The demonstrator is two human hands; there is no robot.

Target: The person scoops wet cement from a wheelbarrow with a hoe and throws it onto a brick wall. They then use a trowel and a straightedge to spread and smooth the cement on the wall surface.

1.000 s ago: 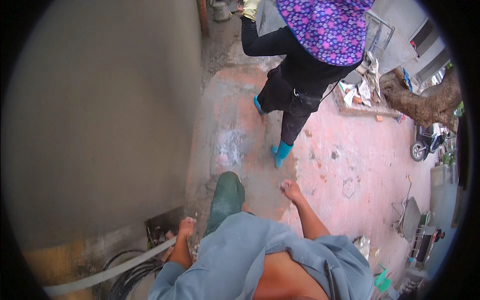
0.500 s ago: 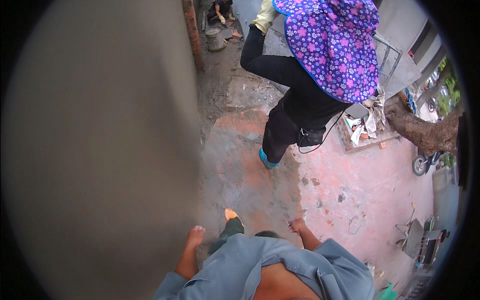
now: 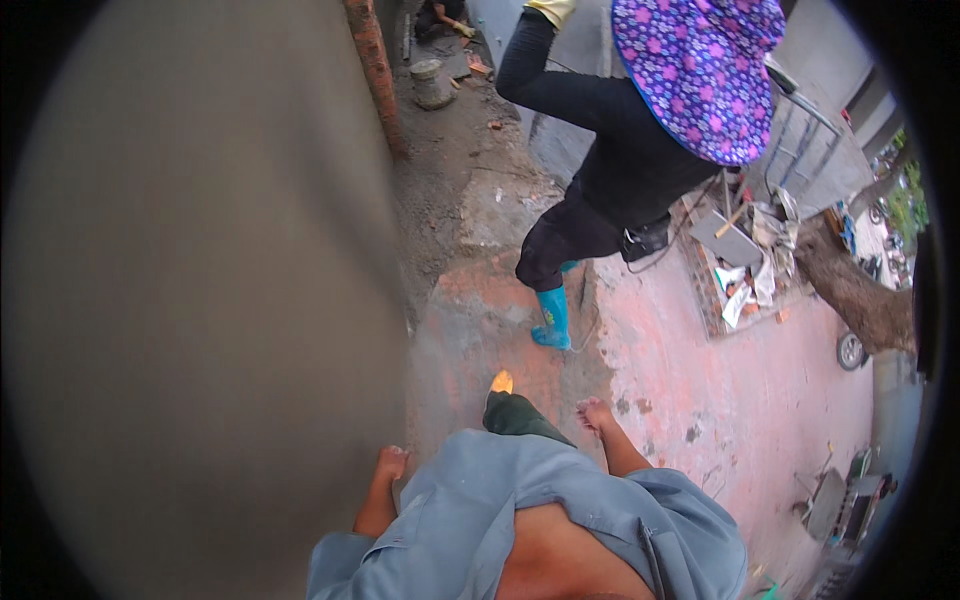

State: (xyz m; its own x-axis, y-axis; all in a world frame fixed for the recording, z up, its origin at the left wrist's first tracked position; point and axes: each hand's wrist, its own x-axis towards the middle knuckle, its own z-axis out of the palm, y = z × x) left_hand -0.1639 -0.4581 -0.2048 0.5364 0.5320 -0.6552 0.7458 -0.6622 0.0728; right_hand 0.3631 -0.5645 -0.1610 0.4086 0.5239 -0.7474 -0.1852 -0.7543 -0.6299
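My left hand [image 3: 391,462] hangs beside the smooth grey wall [image 3: 220,290], fingers loosely curled, with nothing visible in them. My right hand [image 3: 593,416], also loosely curled and seemingly empty, hangs over the pinkish concrete ground [image 3: 740,400]. Between them, my foot in yellow and green footwear [image 3: 502,385] is forward on the patched grey path [image 3: 450,330]. Just ahead, a co-worker [image 3: 640,170] in black, a purple flowered sun hat and teal boots [image 3: 551,318] walks with a pale-gloved hand [image 3: 550,10] raised; what that hand holds is out of frame.
Farther ahead, another person [image 3: 437,22] crouches by a bucket [image 3: 430,85], near a brick edge [image 3: 372,80]. To the right are a low heap of sacks and boards [image 3: 730,250], a metal frame [image 3: 810,140], a tree trunk [image 3: 850,300], a motorbike wheel [image 3: 850,350] and a wheelbarrow [image 3: 822,500].
The co-worker and I have stepped forward along the wall. The crouching person and bucket have come into fuller view. My hands have swung, and my leading foot has changed position.
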